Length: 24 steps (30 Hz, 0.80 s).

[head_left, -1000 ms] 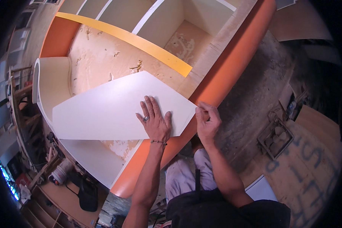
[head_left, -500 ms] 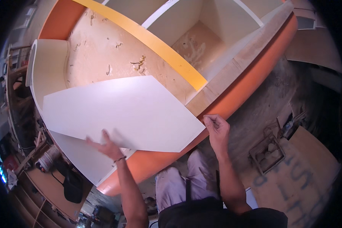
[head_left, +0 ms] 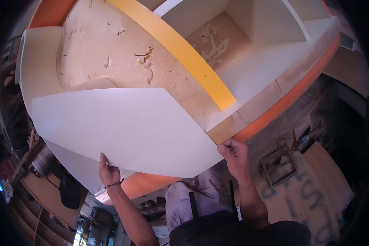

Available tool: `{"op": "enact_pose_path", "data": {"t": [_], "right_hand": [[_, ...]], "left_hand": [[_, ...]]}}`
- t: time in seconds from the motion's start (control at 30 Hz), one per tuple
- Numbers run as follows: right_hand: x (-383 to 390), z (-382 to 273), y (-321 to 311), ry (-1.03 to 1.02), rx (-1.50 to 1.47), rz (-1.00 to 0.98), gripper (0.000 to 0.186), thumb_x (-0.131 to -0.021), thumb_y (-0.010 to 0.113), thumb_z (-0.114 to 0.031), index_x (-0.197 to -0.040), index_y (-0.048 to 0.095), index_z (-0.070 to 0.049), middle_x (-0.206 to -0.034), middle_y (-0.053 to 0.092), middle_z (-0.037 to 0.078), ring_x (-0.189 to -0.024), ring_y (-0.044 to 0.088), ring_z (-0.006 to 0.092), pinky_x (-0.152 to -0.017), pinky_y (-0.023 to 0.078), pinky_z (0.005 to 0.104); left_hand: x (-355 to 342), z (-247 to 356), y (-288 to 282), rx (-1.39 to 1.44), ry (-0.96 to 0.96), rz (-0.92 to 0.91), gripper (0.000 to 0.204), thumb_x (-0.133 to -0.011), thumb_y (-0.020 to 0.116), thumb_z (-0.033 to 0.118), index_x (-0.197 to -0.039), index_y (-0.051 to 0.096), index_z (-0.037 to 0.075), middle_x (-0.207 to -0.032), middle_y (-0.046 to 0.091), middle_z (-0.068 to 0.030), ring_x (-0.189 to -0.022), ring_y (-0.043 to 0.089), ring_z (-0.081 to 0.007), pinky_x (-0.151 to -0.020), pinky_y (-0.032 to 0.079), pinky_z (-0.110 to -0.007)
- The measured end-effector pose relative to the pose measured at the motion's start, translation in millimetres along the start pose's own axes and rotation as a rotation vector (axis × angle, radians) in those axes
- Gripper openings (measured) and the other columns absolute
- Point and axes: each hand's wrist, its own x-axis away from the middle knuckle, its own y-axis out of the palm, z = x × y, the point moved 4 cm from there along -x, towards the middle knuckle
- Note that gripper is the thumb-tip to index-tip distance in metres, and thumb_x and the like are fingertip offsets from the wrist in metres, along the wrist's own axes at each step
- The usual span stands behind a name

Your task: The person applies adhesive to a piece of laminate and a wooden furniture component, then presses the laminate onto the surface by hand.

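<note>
Hands are seen gripping a large white sheet (head_left: pixel 127 127), a thin flat panel with angled corners, which is held over the open front of an orange-edged cabinet (head_left: pixel 283 102) lying on its back. The left hand (head_left: pixel 109 171) is closed on the sheet's near edge towards its left end, the thumb laid up over the top face and the remaining fingers hidden beneath it; a dark bracelet (head_left: pixel 113 185) is worn at that wrist. The right hand (head_left: pixel 233 153) is curled around the sheet's near right corner, its fingers bent tight and pinching the edge just beside the cabinet's orange rim. The sheet is spread across the lower left part of the cabinet, so that much of the raw board back (head_left: pixel 123 53), which is scattered with wood shavings, is covered there, and a curved white side panel (head_left: pixel 37 69) is overlapped by the sheet's left end. A yellow divider strip (head_left: pixel 184 57) is seen running diagonally just beyond the sheet's far right corner, with white compartments (head_left: pixel 242 28) behind it. A white bucket (head_left: pixel 41 162) is visible on the cluttered floor at the lower left, and a board marked with blue paint (head_left: pixel 307 197) is lying on the floor at the right.
</note>
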Motion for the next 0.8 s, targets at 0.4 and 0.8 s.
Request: {"op": "enact_pose_path", "data": {"t": [0.4, 0.8], "right_hand": [[3.3, -1.5, 3.3, 0.003, 0.088, 0.112, 0.016, -0.095, 0.076, -0.012, -0.092, 0.073, 0.003, -0.078, 0.071, 0.004, -0.074, 0.064, 0.0074, -0.068, 0.05, 0.0248], [34.4, -29.2, 116.5, -0.651, 1.357, -0.048, 0.086, -0.096, 0.061, -0.054, -0.162, 0.033, -0.007, -0.167, 0.031, 0.017, -0.156, 0.028, 0.0352, -0.123, 0.025, 0.0593]], "left_hand": [[-3.3, 3.8, -1.3, 0.02, -0.031, 0.075, 0.039, -0.105, 0.062, 0.026, -0.133, 0.059, -0.001, -0.129, 0.067, -0.0118, -0.122, 0.064, -0.0241, -0.107, 0.053, -0.04], [-17.2, -7.0, 20.1, 0.141, 0.026, 0.054, 0.039, -0.098, 0.07, 0.009, -0.131, 0.058, -0.008, -0.129, 0.066, -0.0149, -0.117, 0.065, -0.0272, -0.106, 0.053, -0.043]]}}
